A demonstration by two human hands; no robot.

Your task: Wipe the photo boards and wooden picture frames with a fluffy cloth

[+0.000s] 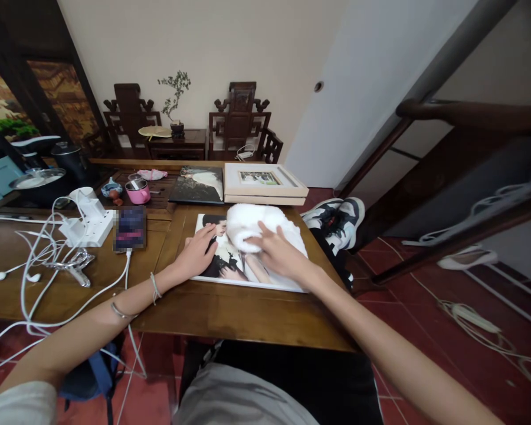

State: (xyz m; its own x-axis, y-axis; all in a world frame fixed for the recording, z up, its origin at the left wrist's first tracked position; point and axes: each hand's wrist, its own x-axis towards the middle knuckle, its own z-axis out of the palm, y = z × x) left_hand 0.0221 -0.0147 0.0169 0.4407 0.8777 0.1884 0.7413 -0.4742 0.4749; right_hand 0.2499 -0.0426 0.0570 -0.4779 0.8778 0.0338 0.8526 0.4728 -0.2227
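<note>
A photo panel (230, 267) with a printed picture of people lies flat on the wooden table in front of me. My left hand (199, 249) rests on its left edge, fingers stretched out and holding nothing. On the panel's upper right part sits a fluffy white cloth (248, 221), bunched up. My right hand (277, 251) presses into this cloth with bent fingers and grips it against the panel. The cloth and both hands hide parts of the picture.
Behind the panel lie a dark photo panel (197, 185) and a light wooden picture frame (265, 183). To the left are a phone (130, 229), a white power strip (91, 224), tangled cables and a pink cup (137, 192). Sneakers (336, 221) show beyond the table's right edge.
</note>
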